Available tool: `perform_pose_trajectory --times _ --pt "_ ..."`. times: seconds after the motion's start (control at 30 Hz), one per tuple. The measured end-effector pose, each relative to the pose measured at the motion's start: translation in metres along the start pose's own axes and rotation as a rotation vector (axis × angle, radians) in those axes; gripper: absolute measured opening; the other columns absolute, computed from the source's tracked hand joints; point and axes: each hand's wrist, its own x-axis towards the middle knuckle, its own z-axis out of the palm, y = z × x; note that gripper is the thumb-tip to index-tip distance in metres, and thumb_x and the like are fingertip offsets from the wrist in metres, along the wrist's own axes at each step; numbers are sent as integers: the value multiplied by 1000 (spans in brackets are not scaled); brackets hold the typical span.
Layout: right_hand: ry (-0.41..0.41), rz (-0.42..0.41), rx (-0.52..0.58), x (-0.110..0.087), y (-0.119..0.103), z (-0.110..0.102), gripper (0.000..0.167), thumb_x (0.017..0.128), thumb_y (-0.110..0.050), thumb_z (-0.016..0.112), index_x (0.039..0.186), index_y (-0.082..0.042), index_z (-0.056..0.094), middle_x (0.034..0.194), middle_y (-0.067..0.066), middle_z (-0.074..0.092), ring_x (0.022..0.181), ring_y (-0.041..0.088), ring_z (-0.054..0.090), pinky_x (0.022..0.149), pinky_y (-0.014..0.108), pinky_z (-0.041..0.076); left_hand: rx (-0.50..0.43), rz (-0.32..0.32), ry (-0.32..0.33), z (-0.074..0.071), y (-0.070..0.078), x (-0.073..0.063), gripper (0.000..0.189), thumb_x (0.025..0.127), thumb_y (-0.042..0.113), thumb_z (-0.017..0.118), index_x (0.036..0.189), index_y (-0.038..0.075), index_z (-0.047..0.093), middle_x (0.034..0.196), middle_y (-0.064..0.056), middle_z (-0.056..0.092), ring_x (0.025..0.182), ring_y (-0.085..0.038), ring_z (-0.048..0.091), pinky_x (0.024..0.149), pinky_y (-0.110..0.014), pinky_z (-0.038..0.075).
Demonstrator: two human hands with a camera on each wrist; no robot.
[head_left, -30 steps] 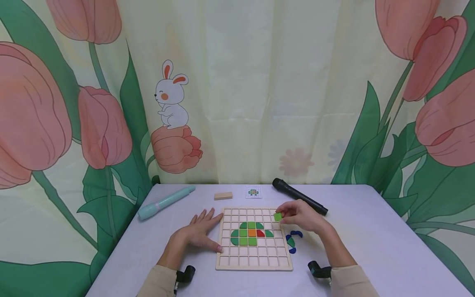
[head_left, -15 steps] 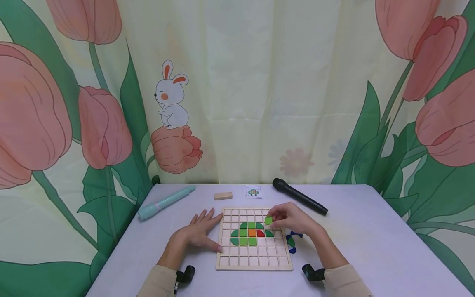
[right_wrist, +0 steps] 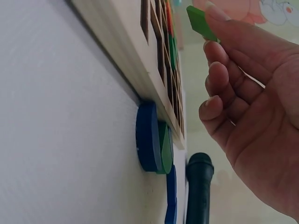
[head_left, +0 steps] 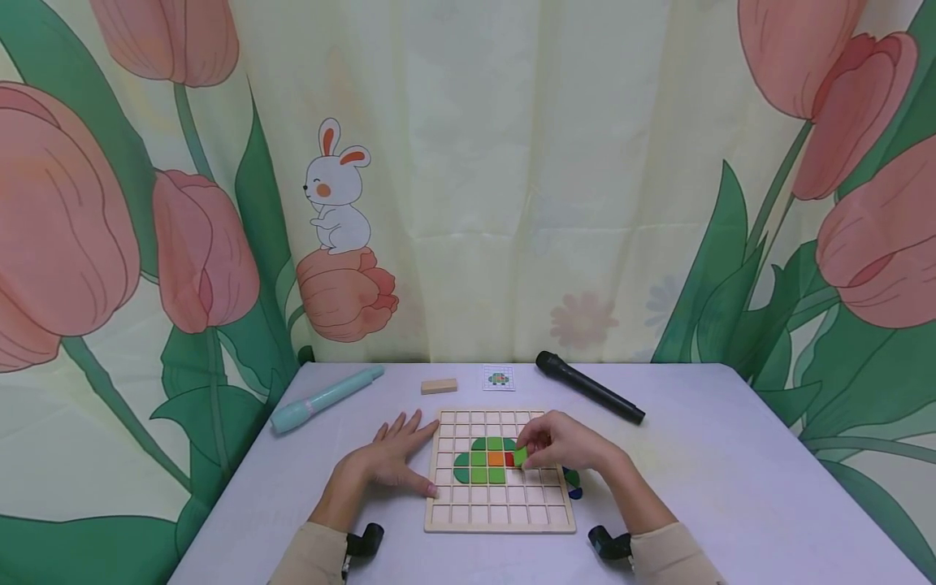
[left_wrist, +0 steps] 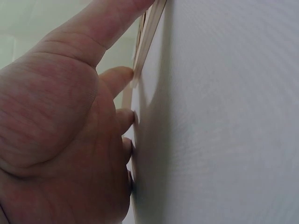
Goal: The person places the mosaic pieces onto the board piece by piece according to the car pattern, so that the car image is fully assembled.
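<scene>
My right hand point(head_left: 569, 443) pinches a light green square tile point(right_wrist: 200, 21) between thumb and fingertips, above the wooden grid board point(head_left: 500, 516). In the head view the tile hangs just right of a red piece point(head_left: 509, 460) and partly covers it. Around an orange square point(head_left: 496, 459) sit several green squares and dark green rounded pieces in the grid cells. My left hand point(head_left: 395, 457) lies with spread, straight fingers at the board's left edge, its thumb and index fingertip touching the frame. The right hand hides part of the board's right side.
Blue pieces point(right_wrist: 147, 137) and a green one point(right_wrist: 164, 148) lie against the board's right edge. Behind the board are a small wooden block point(head_left: 439, 387), a pattern card point(head_left: 499, 378) and a black microphone point(head_left: 591, 387). A mint-coloured tube point(head_left: 327, 399) lies at left.
My right hand has carried the green tile leftward and toward me, from the board's upper right corner to beside the red piece. The left hand stays in place.
</scene>
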Motion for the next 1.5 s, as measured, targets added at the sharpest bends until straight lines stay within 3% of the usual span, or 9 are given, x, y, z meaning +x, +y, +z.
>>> perform_pose_trajectory --times 0.53,1.17,1.5 --pt "-115 -19 -28 3 -3 10 17 85 -12 86 99 -11 78 77 -6 64 71 5 54 65 19 45 10 -4 -9 1 -2 2 122 66 73 85 166 30 29 176 -11 12 163 -39 1 128 -66 3" --pt "-98 -17 -87 6 -6 17 20 82 -11 89 98 -13 76 77 -5 64 71 7 55 65 21 46 4 1 -1 1 -2 2 122 65 72 86 165 30 30 176 -12 12 163 -39 1 128 -66 3" --pt "-67 -9 -127 3 -8 10 24 82 -16 90 102 -15 77 75 -6 61 69 7 54 63 21 44 12 -5 -1 0 0 1 122 65 72 86 165 30 31 176 -12 14 163 -39 3 128 -66 4"
